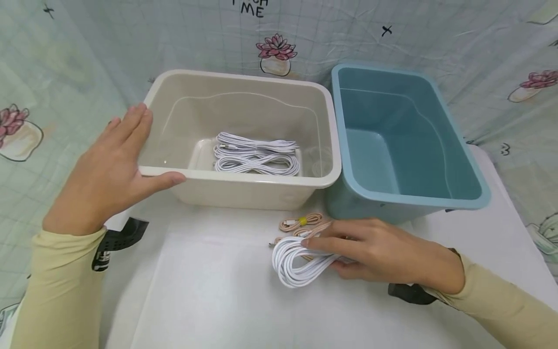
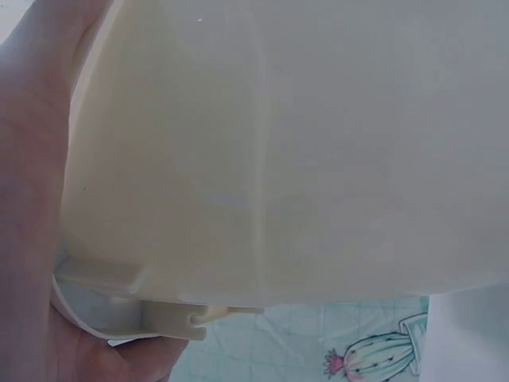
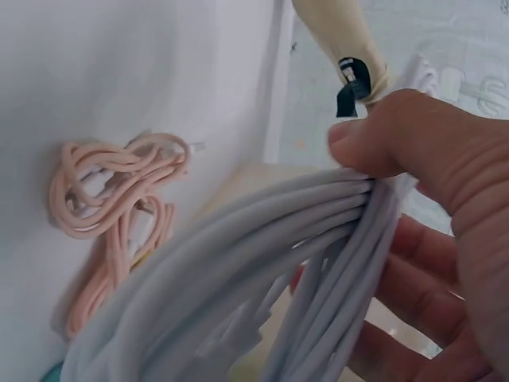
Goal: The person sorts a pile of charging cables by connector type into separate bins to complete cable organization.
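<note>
My right hand (image 1: 370, 249) pinches a coiled white cable (image 1: 293, 264) between thumb and fingers, and the loops hang off to the left. In the right wrist view, thick white loops (image 3: 238, 239) pass under the thumb. Close by that hand, small pink cables (image 1: 311, 219) lie on the table, partly hidden by the white coil; one has a yellow tie. My left hand (image 1: 109, 169) rests at the left corner of the cream bin (image 1: 244, 180), thumb along the near rim and fingers straight along the left side. Inside that bin lie bundled white cables (image 1: 257, 155).
A blue-green bin (image 1: 410, 198) stands against the cream bin's right side; its inside shows bare walls and floor. Both stand at the back of the white table (image 1: 209, 291), in front of a patterned curtain (image 1: 196, 39).
</note>
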Demonstrator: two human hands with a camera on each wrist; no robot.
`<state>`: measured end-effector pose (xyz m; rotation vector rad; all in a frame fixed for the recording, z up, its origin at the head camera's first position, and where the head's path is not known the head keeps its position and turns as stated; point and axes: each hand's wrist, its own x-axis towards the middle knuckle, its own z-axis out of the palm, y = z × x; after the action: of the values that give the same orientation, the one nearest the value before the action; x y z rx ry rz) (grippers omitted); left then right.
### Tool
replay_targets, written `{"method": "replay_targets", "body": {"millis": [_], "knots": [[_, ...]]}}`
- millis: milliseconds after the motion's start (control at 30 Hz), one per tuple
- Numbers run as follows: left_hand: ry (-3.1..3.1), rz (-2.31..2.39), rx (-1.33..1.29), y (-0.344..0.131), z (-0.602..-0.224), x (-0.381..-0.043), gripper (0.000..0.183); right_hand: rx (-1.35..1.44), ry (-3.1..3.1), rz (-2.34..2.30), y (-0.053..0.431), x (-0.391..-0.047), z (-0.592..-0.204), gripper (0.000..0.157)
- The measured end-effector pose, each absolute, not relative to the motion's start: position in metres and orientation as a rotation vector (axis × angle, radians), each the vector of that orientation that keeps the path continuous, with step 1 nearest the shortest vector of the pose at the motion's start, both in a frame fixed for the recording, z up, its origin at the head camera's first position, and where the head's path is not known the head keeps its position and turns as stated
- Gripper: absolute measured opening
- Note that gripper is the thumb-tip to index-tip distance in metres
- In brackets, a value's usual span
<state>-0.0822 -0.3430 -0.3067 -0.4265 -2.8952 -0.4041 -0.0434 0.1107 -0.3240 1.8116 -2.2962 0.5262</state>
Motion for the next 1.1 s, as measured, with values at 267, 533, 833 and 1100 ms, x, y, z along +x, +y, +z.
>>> {"method": "replay_targets", "body": {"millis": [267,533,833,1100], "knots": [[-2.908,-0.398,-0.419,-0.344,-0.308,-0.082,0.117,1.850,-2.196,0.783,0.096,-0.047,-0.296,0.033],[-2.924,-0.400,-0.395,-0.345,-0.309,-0.081,0.118,1.811,-2.195,0.992,0.093,-0.050,-0.273,0.044],[-2.925,-0.406,-0.396,-0.346,-0.310,-0.080,0.120,1.701,-2.246,1.146,0.097,-0.072,-0.249,0.058],[-2.912,-0.407,-0.392,-0.346,-0.311,-0.080,0.119,1.685,-2.253,1.349,0.113,-0.108,-0.245,0.075]]}}
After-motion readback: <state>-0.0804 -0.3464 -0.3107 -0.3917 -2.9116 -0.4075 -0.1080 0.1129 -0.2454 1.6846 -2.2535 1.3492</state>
